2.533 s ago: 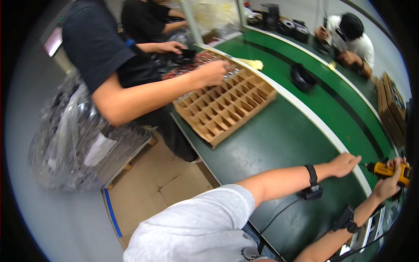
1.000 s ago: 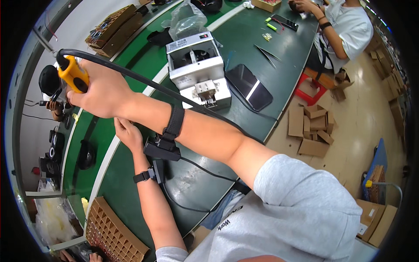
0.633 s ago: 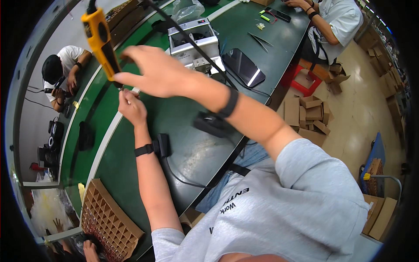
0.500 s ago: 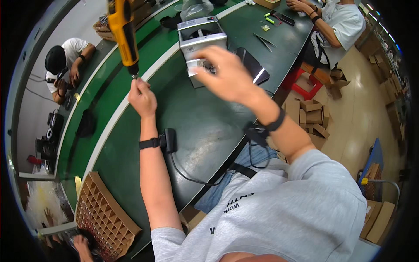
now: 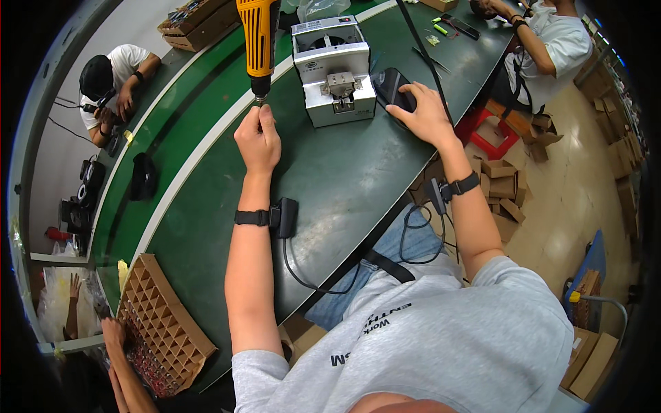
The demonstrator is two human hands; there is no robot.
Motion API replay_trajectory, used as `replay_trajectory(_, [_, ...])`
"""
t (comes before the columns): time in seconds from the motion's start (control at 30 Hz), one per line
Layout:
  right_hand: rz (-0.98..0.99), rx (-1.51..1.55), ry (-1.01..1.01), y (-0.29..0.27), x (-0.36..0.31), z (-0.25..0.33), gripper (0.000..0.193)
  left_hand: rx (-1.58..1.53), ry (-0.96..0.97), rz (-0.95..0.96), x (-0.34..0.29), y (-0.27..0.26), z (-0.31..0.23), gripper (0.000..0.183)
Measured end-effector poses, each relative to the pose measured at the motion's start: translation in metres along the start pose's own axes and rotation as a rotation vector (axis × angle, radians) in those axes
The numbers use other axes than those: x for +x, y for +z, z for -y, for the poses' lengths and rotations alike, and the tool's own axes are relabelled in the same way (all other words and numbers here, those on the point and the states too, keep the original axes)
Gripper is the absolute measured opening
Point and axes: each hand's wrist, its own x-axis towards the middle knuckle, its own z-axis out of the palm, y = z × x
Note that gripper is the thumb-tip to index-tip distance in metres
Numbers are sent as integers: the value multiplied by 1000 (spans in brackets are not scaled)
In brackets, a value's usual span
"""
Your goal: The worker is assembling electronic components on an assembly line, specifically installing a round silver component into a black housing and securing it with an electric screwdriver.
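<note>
At the lower tip of a yellow-and-black electric screwdriver [image 5: 259, 38], my left hand [image 5: 260, 141] is closed, thumb and index finger pinching its bit [image 5: 260, 100]. The tool hangs upright, chuck pointing down. My right hand [image 5: 428, 117] lies with thumb and fingers spread over a dark phone [image 5: 392, 84] on the green table [image 5: 323, 182]. It touches the phone's edges; part of the phone is under the hand. Between both hands stands a white-and-grey screw feeder [image 5: 334, 76], with a metal outlet at its front.
A cardboard divider tray [image 5: 165, 316] of small parts sits at the left, with another person's hands beside it. Tweezers [image 5: 432, 60] and green batteries [image 5: 441, 29] lie farther right. A black cable [image 5: 427, 55] crosses near my right hand. Co-workers sit at far left and far right.
My right hand has moved from in front of the screw feeder rightward onto the phone. My left hand keeps its pinch at the screwdriver's tip. The whole view has shifted slightly.
</note>
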Motion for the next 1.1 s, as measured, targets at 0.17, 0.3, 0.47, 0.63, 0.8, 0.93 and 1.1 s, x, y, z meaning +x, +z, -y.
replay_trajectory(0.17, [57,60,-52,1,27,-25,78,6,-69,-8,-3,-1,3,43])
replay_trajectory(0.3, [27,243,-73,2,25,-24,86,-4,-79,9,-2,-2,4,43])
replay_trajectory(0.47, [-49,224,-88,2,23,-22,88,-1,-111,17,-4,0,3,37])
replay_trajectory(0.63, [-61,231,-46,-2,25,-22,88,-17,-143,36,2,5,3,37])
replay_trajectory(0.8, [-36,299,-128,12,36,-17,85,46,-207,23,-3,-7,5,27])
replay_trajectory(0.93, [-1,447,-173,6,22,-19,73,-84,-136,-44,-2,-3,-5,22])
replay_trajectory(1.1, [27,412,-177,17,23,-38,66,-65,-36,-76,-2,-5,-2,34])
